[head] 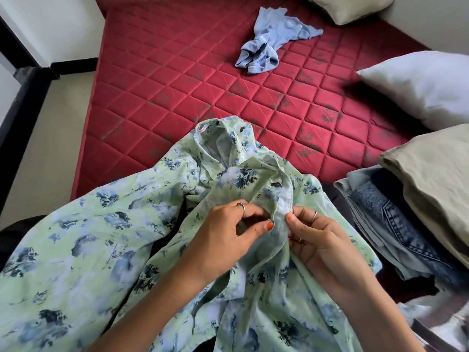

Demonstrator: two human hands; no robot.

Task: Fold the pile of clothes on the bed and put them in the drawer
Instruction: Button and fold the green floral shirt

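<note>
A pale green shirt with a blue floral print (83,240) lies spread and rumpled across the near edge of the red quilted mattress (203,80), its collar toward the far side. My left hand (228,232) pinches the shirt's front edge between thumb and fingers. My right hand (319,240) pinches the same edge just beside it, thumb on top. A crumpled light blue garment (269,39) lies alone far up the mattress. Folded jeans and other folded clothes (396,224) are stacked at the right.
A white pillow (426,85) and a beige pillow (436,179) lie along the right side, the beige one partly over the folded stack. Another beige pillow (352,6) sits at the far end. Pale floor (50,138) runs along the left of the mattress.
</note>
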